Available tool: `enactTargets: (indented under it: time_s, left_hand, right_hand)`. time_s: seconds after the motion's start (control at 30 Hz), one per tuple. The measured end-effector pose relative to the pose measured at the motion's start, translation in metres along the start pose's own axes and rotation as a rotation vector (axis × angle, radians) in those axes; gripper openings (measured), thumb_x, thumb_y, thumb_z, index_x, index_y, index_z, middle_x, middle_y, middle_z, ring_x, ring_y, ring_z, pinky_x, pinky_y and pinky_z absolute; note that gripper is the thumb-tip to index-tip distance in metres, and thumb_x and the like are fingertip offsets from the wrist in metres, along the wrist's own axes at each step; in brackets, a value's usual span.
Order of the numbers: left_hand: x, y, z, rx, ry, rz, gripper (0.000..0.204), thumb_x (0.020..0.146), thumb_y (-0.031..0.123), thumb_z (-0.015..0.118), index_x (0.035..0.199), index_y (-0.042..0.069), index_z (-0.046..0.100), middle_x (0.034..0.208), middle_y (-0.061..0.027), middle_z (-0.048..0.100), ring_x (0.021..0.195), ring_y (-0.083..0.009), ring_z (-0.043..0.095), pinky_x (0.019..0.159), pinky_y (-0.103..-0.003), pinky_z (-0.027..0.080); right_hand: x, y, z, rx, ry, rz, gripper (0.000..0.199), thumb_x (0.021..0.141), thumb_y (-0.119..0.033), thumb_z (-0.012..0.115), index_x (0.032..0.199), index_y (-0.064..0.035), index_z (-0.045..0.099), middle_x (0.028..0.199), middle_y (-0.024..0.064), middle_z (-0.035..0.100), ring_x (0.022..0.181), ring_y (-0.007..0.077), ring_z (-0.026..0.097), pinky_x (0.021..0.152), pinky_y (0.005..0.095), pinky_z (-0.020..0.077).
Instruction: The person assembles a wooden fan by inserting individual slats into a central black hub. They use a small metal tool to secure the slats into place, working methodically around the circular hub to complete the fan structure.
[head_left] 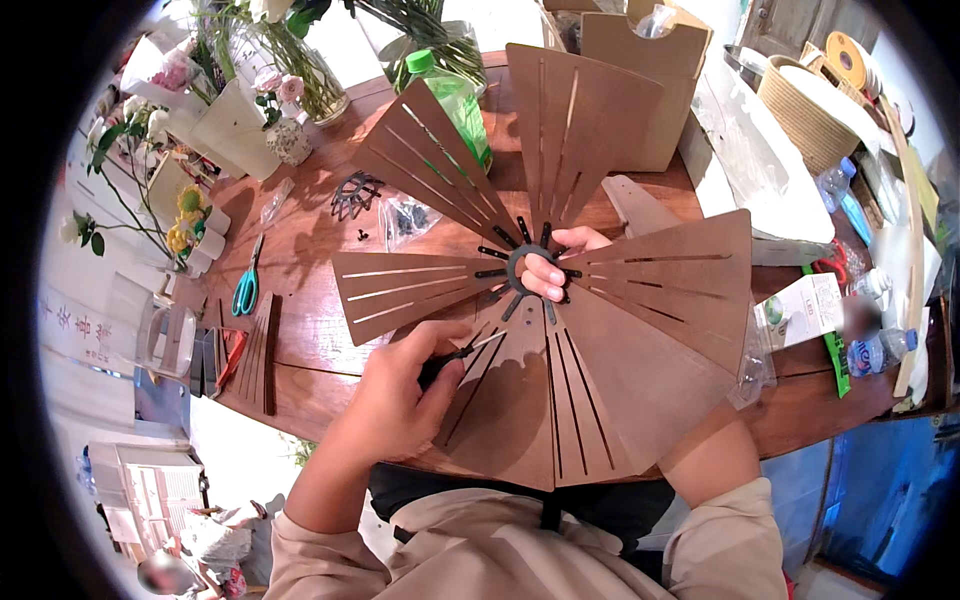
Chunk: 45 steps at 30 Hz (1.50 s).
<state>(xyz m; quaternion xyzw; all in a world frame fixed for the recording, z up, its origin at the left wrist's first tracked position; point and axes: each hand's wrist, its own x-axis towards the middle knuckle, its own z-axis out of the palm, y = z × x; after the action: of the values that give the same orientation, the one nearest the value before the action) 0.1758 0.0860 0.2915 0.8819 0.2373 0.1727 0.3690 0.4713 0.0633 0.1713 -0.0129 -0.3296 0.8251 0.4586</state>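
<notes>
I'm seeing my left hand gripping a small screwdriver angled up-right toward the black hub, where my right hand's fingers are curling through, pinching the fan of brown panels.

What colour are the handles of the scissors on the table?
The scissors have teal-green handles, seen in the head view, lying left of the brown slotted panels.

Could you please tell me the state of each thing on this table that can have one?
fan of brown slotted panels: partly assembled on the black hub, gaps left.
screwdriver: gripped in left hand.
right hand: fingers through the hub.
green bottle: capped, lying tilted.
teal scissors: closed, lying flat.
spare panels: stacked.
</notes>
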Motion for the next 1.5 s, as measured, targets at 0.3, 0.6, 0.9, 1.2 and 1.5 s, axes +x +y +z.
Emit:
enactTargets:
  time_s: [0.3, 0.6, 0.9, 1.2, 1.5]
  left_hand:
    - [0.06, 0.005, 0.007, 0.14, -0.17, 0.056, 0.012, 0.09, 0.004, 0.068, 0.098, -0.003, 0.072, 0.081, -0.0194, 0.071, 0.068, -0.0301, 0.069, 0.065, -0.036, 0.053]
    - [0.071, 0.006, 0.012, 0.216, -0.262, 0.044, 0.012, 0.093, 0.009, 0.068, 0.092, -0.003, 0.071, 0.073, -0.0157, 0.067, 0.064, -0.0253, 0.061, 0.063, -0.038, 0.05]
    - [0.128, 0.03, -0.003, 0.616, -0.854, -0.082, 0.037, 0.099, 0.028, 0.061, 0.082, -0.004, 0.07, 0.073, -0.0234, 0.067, 0.075, -0.0424, 0.069, 0.073, -0.05, 0.054]
    - [0.125, 0.027, -0.001, 1.149, -0.975, 0.599, 0.017, 0.088, 0.02, 0.065, 0.077, 0.007, 0.071, 0.07, -0.0103, 0.07, 0.068, -0.0325, 0.074, 0.059, -0.048, 0.056]
    - [0.117, 0.018, -0.011, 1.167, -0.72, 1.0, 0.013, 0.079, 0.02, 0.066, 0.075, 0.007, 0.065, 0.067, -0.0049, 0.066, 0.062, -0.0259, 0.071, 0.054, -0.042, 0.057]
  right_hand:
    - [0.005, 0.002, -0.016, 0.02, -0.036, -0.006, 0.058, 0.109, -0.042, 0.026, 0.077, -0.0083, 0.06, 0.075, 0.0081, 0.061, 0.076, 0.0213, 0.054, 0.076, 0.0299, 0.0459]
    - [0.01, 0.003, -0.035, -0.142, -0.078, -0.07, 0.058, 0.108, -0.039, 0.028, 0.072, -0.0078, 0.061, 0.072, 0.0097, 0.063, 0.074, 0.0222, 0.056, 0.076, 0.0302, 0.0452]
    - [0.005, -0.001, -0.027, -0.149, -0.019, -0.026, 0.056, 0.107, -0.037, 0.028, 0.072, -0.0072, 0.059, 0.072, 0.0104, 0.06, 0.076, 0.0234, 0.053, 0.078, 0.033, 0.0429]
    - [0.003, 0.017, -0.018, 0.016, 0.09, -0.053, 0.056, 0.106, -0.04, 0.031, 0.071, -0.008, 0.06, 0.073, 0.0103, 0.059, 0.074, 0.0233, 0.052, 0.074, 0.0343, 0.0441]
    - [0.008, 0.01, -0.025, -0.139, -0.05, -0.134, 0.05, 0.104, -0.041, 0.034, 0.077, -0.0076, 0.058, 0.075, 0.0059, 0.057, 0.076, 0.022, 0.053, 0.075, 0.0319, 0.0434]
